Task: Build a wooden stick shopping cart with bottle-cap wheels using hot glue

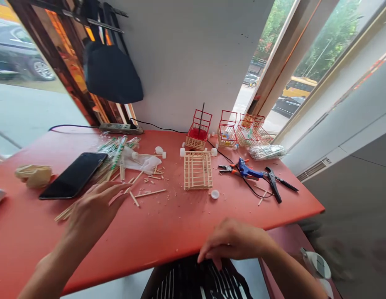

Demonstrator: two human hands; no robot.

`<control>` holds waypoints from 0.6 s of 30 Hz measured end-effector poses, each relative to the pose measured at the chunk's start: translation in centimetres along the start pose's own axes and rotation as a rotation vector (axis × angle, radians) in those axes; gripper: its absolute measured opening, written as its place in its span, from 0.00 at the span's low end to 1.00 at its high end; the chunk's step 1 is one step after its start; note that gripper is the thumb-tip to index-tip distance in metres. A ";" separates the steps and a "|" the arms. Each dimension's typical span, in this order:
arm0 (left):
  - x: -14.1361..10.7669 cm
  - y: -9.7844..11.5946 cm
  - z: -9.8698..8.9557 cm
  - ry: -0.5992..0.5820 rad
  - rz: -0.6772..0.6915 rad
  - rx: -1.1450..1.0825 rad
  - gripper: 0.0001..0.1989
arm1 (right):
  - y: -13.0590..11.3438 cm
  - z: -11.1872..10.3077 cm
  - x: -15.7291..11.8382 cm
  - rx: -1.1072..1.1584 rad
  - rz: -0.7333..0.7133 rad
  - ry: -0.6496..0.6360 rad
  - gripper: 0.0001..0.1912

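My left hand (95, 207) is over the left part of the red table, thumb and forefinger close together at the end of a thin wooden stick (136, 179). Loose sticks (151, 193) lie just right of its fingertips. My right hand (232, 241) hangs over the front table edge above my lap, fingers bent downward; whether anything is between them is hidden. At the middle of the table lies a wooden stick frame (198, 170) with white round pieces at its far corners. A small white cap (215, 194) sits at its near right corner.
Pliers (274, 185) and a blue glue gun (250, 171) lie right. Red-and-wood stick models (197, 131) stand at the back. A phone (74, 175), crumpled brown paper (33, 175) and bagged sticks (113, 155) lie left. A power strip (121, 128) is by the wall.
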State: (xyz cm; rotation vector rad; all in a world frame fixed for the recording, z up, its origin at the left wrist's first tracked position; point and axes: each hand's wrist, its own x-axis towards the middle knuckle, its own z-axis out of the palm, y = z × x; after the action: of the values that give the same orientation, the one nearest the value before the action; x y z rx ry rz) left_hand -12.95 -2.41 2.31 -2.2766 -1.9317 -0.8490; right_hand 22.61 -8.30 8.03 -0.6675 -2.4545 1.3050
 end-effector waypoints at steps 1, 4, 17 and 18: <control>0.7 -0.1 0.1 0.005 0.025 -0.015 0.15 | 0.6 0.2 1.8 0.014 -0.008 -0.028 0.16; 2.4 -0.7 0.1 -0.022 0.042 -0.056 0.17 | 2.1 0.5 5.7 0.045 -0.059 -0.077 0.17; -0.8 -2.8 4.3 -0.232 0.107 -0.240 0.18 | 6.8 1.1 7.0 0.241 -0.041 -0.317 0.15; -1.0 -2.8 4.4 -0.220 0.119 -0.220 0.18 | 6.9 1.3 7.1 0.222 -0.041 -0.324 0.14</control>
State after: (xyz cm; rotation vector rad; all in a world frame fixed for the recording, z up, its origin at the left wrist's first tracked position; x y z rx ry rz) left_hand -13.96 -1.07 -2.69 -2.6860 -1.8391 -0.8702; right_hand 17.82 -2.21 1.78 -0.3719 -2.4905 1.7547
